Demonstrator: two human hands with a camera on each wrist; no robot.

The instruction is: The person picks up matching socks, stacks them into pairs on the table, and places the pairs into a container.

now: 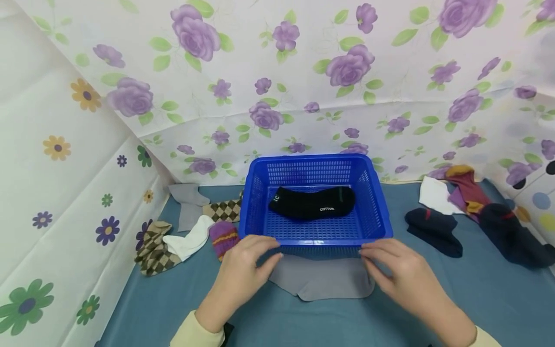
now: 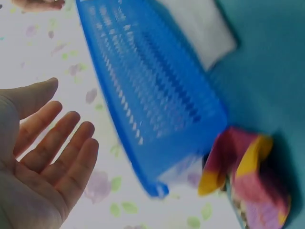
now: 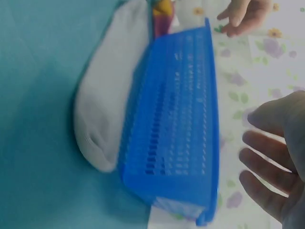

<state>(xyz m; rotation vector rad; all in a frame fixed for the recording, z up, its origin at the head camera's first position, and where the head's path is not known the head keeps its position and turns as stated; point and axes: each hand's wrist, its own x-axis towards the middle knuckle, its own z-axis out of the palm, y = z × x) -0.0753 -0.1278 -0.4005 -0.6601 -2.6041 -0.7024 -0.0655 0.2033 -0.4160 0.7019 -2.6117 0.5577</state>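
Note:
Both hands hang over the near edge of a blue basket (image 1: 380,212), holding nothing. My left hand (image 1: 244,270) is by its near left corner, my right hand (image 1: 401,272) by its near right corner, fingers relaxed and slightly bent. A black sock (image 1: 310,203) lies inside the basket. Flat on the cloth between the hands, just in front of the basket, is a grey sock (image 1: 325,278). The left wrist view shows the left hand (image 2: 52,157) apart from the basket (image 2: 157,95); the right wrist view shows the right hand (image 3: 276,157) likewise apart.
Left of the basket lie a grey sock (image 1: 188,205), argyle socks (image 1: 158,250), a white sock (image 1: 192,238) and a purple striped sock (image 1: 224,237). On the right are navy socks (image 1: 433,231), a white sock (image 1: 435,195) and a red-and-yellow sock (image 1: 468,185). Flowered cloth (image 1: 303,120) hangs behind.

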